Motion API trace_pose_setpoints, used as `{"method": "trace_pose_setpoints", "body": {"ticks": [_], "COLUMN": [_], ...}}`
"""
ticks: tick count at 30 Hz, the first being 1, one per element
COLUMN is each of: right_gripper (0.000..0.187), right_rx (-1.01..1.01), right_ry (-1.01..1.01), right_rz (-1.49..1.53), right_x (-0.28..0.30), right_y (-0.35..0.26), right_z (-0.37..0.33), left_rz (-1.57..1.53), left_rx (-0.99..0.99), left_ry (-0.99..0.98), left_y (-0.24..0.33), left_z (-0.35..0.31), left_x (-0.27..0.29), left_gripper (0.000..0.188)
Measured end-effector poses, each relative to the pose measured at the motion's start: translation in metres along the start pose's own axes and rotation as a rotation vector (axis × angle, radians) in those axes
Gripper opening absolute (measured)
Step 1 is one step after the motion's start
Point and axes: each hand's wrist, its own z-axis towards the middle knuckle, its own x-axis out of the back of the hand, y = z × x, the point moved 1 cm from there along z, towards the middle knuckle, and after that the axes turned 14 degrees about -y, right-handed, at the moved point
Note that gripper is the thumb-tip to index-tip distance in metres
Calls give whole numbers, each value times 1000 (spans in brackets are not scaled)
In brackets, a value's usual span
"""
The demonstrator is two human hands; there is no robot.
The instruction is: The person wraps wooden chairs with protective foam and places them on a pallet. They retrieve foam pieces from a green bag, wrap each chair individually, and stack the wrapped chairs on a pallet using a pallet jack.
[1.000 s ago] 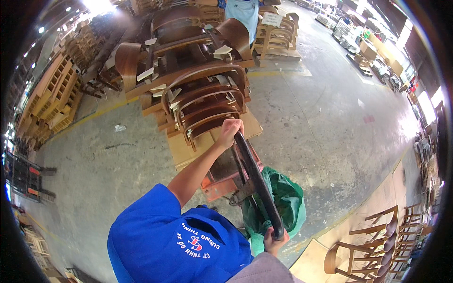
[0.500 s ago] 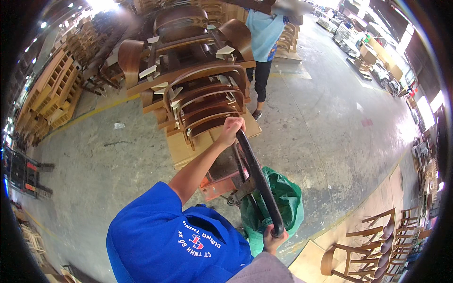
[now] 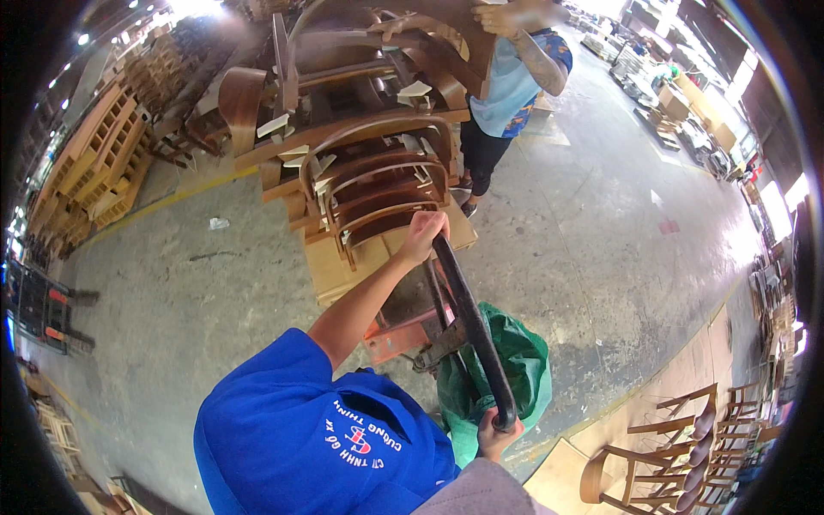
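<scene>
My left hand (image 3: 425,236) is closed round the far end of a black handle bar (image 3: 472,322). The near end of that bar is gripped by my right hand (image 3: 498,436). It belongs to a pallet jack whose red body (image 3: 401,336) shows below. A green plastic sack (image 3: 519,356) hangs beside the handle. Beyond my left hand rises a stack of brown wooden chairs (image 3: 378,129) with pale padding pieces between them, resting on cardboard (image 3: 343,273). At the stack's far side, a co-worker in a light blue garment (image 3: 498,90) holds a wooden chair (image 3: 446,51) over it.
Grey concrete floor (image 3: 592,249) lies around the jack. Wooden frames (image 3: 94,176) are piled at the left, near a yellow floor line. More chairs (image 3: 652,468) stand at the lower right on brown sheeting. A forklift (image 3: 53,309) is at the left edge.
The co-worker has leaned in over the stack, and the chair in their hands now covers its top. My hands keep their hold on the handle, nearly still.
</scene>
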Motion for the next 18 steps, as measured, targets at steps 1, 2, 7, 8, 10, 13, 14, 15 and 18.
{"method": "trace_pose_setpoints", "body": {"ticks": [1,2,7,8,10,13,14,15,18], "right_gripper": [37,37,39,39,40,43,43,43,42], "right_rx": [-16,-14,-38,-44,-50,-60,-49,-51,-59], "right_ry": [1,-1,-2,-6,8,3,-6,-1,1], "right_rz": [-9,2,-15,-15,-30,-6,1,0,-23], "right_x": [0,0,-1,-1,-1,-1,-1,-2,-1], "right_y": [1,3,12,13,14,13,12,11,8], "right_z": [-1,-2,-8,-9,-11,-11,-11,-11,-10], "left_rz": [8,7,-64,-14,50,55,17,-19,-78], "left_rx": [-2,4,-16,-19,-29,-50,-33,-25,-24], "left_ry": [8,4,-11,5,5,21,21,24,15], "left_y": [-1,-2,-7,-7,-6,-5,-5,-5,-5], "left_z": [0,0,2,2,2,1,0,0,-1], "left_x": [0,0,0,0,-1,-3,-4,-4,-4], "left_gripper": [58,58,59,59,60,61,60,60,60]}}
